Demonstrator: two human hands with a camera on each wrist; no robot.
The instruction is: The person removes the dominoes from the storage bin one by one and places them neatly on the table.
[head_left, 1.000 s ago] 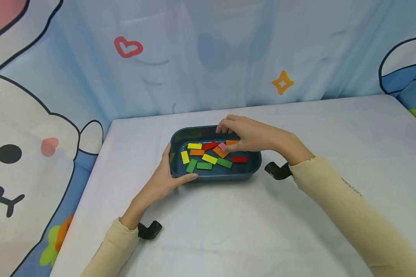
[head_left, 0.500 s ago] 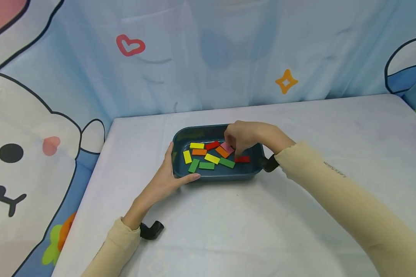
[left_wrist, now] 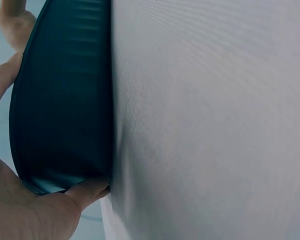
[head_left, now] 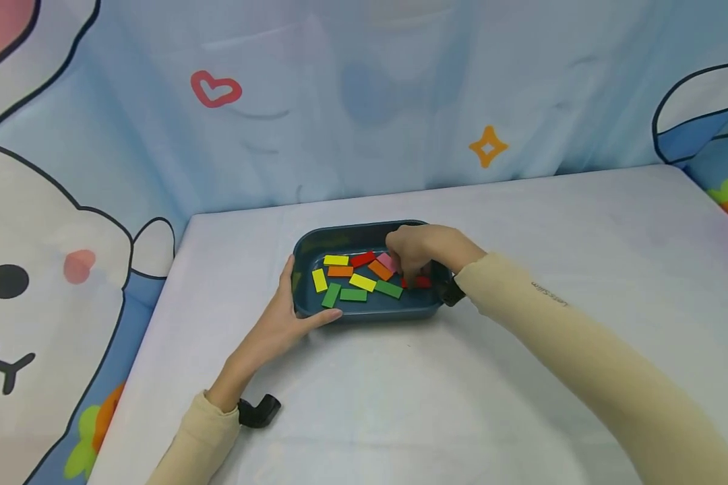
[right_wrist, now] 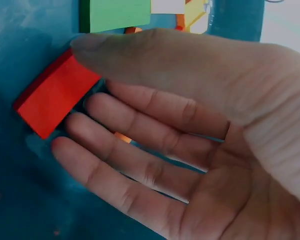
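Note:
A dark teal tray (head_left: 346, 231) on the white table holds several flat coloured blocks, among them a yellow block (head_left: 362, 282) and a green block (head_left: 389, 289). My left hand (head_left: 282, 322) grips the tray's front left corner, thumb along the front wall; in the left wrist view the tray wall (left_wrist: 60, 100) lies against the left hand (left_wrist: 40, 202). My right hand (head_left: 409, 271) reaches down into the tray's right end over a red block (head_left: 423, 282). In the right wrist view the red block (right_wrist: 52, 100) sits pinched between the thumb and index finger of the right hand (right_wrist: 87, 75).
The table (head_left: 522, 222) is covered in white cloth and stretches wide to the right and in front of the tray. A pale blue cartoon curtain (head_left: 370, 101) hangs right behind it and along the left side. A black wrist mount (head_left: 257, 411) shows below my left wrist.
My right hand moved from the tray's far rim down and right into the tray, then closed on the red block. The left hand kept its hold on the tray.

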